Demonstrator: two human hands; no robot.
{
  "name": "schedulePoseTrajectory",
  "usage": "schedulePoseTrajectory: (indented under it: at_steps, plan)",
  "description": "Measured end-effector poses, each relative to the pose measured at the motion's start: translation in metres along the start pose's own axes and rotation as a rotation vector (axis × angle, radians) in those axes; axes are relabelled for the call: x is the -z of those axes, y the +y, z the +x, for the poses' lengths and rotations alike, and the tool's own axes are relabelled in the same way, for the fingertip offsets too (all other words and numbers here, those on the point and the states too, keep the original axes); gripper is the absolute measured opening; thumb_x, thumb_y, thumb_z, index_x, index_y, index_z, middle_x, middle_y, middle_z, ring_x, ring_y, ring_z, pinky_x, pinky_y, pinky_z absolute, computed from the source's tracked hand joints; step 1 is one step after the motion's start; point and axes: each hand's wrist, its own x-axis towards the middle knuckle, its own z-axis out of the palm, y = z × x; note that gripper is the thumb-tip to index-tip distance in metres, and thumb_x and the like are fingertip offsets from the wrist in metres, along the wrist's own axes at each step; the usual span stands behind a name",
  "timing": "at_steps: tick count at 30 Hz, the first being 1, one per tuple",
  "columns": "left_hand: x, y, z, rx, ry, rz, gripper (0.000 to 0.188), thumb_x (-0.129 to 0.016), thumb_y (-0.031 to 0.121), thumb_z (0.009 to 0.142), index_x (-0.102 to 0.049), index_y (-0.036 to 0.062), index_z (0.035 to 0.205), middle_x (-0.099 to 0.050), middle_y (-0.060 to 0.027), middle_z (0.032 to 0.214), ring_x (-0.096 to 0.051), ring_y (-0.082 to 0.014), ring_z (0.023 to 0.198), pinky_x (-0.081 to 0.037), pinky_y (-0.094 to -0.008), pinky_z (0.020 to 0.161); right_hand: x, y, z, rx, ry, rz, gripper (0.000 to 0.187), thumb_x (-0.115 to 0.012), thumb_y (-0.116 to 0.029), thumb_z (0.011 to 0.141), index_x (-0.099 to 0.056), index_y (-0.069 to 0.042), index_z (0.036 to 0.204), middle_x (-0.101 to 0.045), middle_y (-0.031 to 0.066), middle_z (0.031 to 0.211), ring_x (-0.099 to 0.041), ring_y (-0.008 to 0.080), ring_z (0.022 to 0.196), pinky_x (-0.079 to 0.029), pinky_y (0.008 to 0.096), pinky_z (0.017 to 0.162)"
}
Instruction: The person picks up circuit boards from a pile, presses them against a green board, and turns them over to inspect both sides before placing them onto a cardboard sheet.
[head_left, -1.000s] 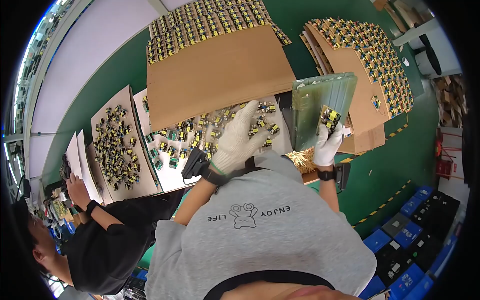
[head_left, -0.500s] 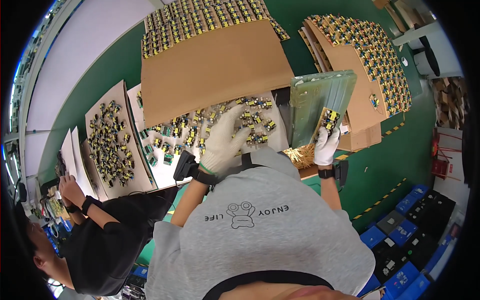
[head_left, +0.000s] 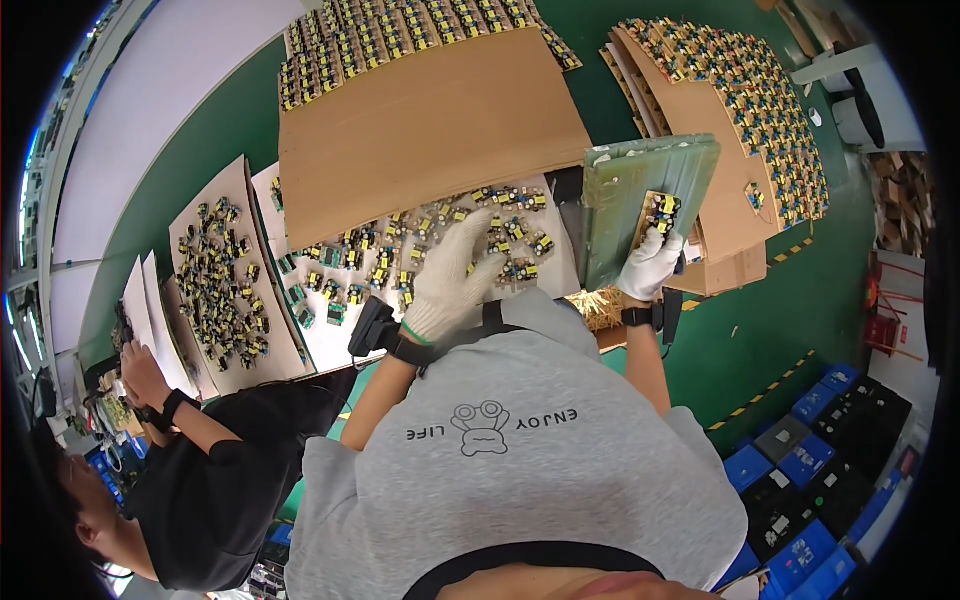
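My right hand [head_left: 652, 265], in a white glove, is closed on the lower end of a small circuit board [head_left: 660, 212] with yellow and black components. Behind that board stands a greenish slab-like block [head_left: 618, 200]; whether the two touch, I cannot tell. My left hand [head_left: 450, 285], also gloved, reaches over a pale sheet strewn with small circuit boards [head_left: 385, 265]. Its fingers are apart, and nothing shows between thumb and forefinger. Several boards lie close to its fingertips, partly hidden by the glove.
A large cardboard sheet [head_left: 430, 130] lies beyond my left hand, with rows of boards [head_left: 400, 40] behind it. More boards cover stacked cardboard [head_left: 735, 150] at the right. Blue and black crates [head_left: 810, 465] stand lower right. A co-worker's hand [head_left: 145, 375] is at far left.
My right hand has moved up and slightly left with the circuit board, which now stands more upright before the greenish block. My left hand has stayed almost in place.
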Motion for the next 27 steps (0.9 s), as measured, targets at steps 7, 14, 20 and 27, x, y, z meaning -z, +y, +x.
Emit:
schedulePoseTrajectory:
  at_steps: [7, 14, 20, 27]
  plan:
    - [0.002, -0.007, 0.001, -0.091, 0.059, 0.134, 0.051, -0.062, 0.019, 0.082, -0.047, 0.0014, 0.128, -0.057, -0.0193, 0.115, -0.059, -0.0297, 0.099, -0.046, -0.0373, 0.087, 0.007, -0.018, -0.027, 0.099, 0.013, -0.147, 0.05, -0.066, -0.038, 0.085, -0.047, 0.002, 0.107, -0.057, 0.0223, 0.093, -0.057, 0.0426, 0.085, -0.047, 0.0459, 0.073]
    - [-0.003, -0.007, -0.005, 0.021, 0.03, -0.006, 0.052, -0.062, 0.02, 0.083, -0.046, 0.0021, 0.129, -0.058, -0.0176, 0.113, -0.06, -0.0278, 0.095, -0.047, -0.0365, 0.085, 0.01, -0.002, -0.017, 0.135, -0.067, 0.023, 0.027, -0.052, -0.016, 0.092, -0.05, 0.005, 0.108, -0.058, 0.0221, 0.091, -0.055, 0.0359, 0.078, -0.046, 0.0399, 0.073]
    - [-0.004, -0.011, -0.007, 0.017, -0.019, -0.012, 0.052, -0.062, 0.02, 0.083, -0.046, 0.002, 0.129, -0.058, -0.0172, 0.112, -0.06, -0.0269, 0.092, -0.048, -0.0361, 0.083, 0.009, 0.011, -0.018, 0.031, -0.127, 0.128, 0.026, -0.048, -0.014, 0.092, -0.05, 0.006, 0.107, -0.057, 0.0178, 0.088, -0.052, 0.025, 0.074, -0.045, 0.0357, 0.072]
    - [-0.004, -0.003, -0.005, 0.035, -0.157, -0.034, 0.052, -0.062, 0.022, 0.083, -0.046, 0.0012, 0.129, -0.058, -0.0176, 0.115, -0.061, -0.0271, 0.094, -0.048, -0.0353, 0.083, 0.007, 0.008, 0.0, 0.102, -0.103, -0.035, 0.02, -0.049, -0.018, 0.091, -0.059, -0.001, 0.094, -0.059, 0.0239, 0.079, -0.059, 0.0428, 0.077, -0.046, 0.0462, 0.068]
